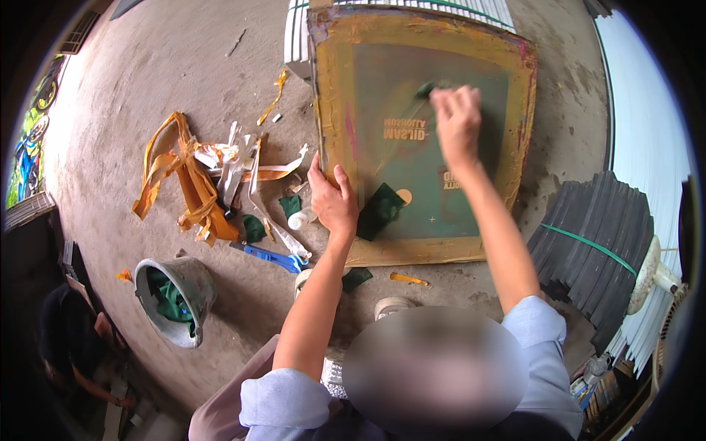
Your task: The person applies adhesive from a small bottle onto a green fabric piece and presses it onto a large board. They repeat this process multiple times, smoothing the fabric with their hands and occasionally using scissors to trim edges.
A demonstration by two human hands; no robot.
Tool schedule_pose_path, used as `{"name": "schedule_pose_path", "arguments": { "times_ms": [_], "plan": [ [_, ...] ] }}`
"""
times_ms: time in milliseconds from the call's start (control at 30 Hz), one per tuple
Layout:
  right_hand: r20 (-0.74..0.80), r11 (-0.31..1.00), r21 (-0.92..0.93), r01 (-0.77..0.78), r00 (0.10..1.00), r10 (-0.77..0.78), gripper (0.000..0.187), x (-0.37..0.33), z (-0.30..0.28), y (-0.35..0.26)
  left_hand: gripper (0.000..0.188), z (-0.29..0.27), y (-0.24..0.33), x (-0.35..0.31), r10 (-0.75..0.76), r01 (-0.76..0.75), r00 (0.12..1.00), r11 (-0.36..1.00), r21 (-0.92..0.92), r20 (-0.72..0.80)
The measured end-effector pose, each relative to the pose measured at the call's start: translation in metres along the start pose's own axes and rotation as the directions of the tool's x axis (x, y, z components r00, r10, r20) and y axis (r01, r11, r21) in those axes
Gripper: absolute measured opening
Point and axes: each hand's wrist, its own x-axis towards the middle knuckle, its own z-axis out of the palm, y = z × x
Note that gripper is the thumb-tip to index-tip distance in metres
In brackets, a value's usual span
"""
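A large screen-printing frame (pixel 515 103) with tape-covered, yellow-brown borders and a greenish mesh stands tilted before me. Its left edge is gripped by my left hand (pixel 334 200), thumb on the front side. My right hand (pixel 457 121) is closed over the upper right of the mesh, slightly blurred by motion. At its fingertips shows a dark green scrap of cloth (pixel 424 90). Another dark green cloth piece (pixel 381 212) lies against the lower left of the mesh. Beside my left wrist is a small white bottle (pixel 301 219).
Crumpled brown tape strips (pixel 187 173) and a blue-handled tool (pixel 271 255) lie on the concrete floor. A grey bucket (pixel 198 290) holds green cloth. Dark strapped slats (pixel 588 253) are stacked at right; white ones (pixel 296 37) sit behind the frame. Another person (pixel 70 331) crouches at far left.
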Motion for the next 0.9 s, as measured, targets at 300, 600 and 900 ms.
{"name": "schedule_pose_path", "arguments": {
  "times_ms": [300, 600, 900],
  "plan": [
    [-0.14, 0.977, -0.212, -0.013, 0.99, -0.017, 0.006, 0.002, -0.019, 0.018, 0.048, -0.003, 0.0, -0.003, 0.045, -0.045, 0.999, 0.999, 0.017, -0.02],
    [0.034, 0.983, -0.125, 0.136, 0.991, -0.133, 0.011, -0.032, -0.011, 0.01, 0.048, 0.0, -0.002, -0.001, 0.066, -0.064, 0.997, 0.997, 0.05, -0.04],
    [0.101, 0.994, 0.003, 0.108, 0.989, -0.108, 0.01, -0.036, -0.011, -0.004, 0.049, -0.001, -0.002, 0.001, 0.067, -0.065, 0.997, 0.997, 0.043, -0.047]
  ]
}}
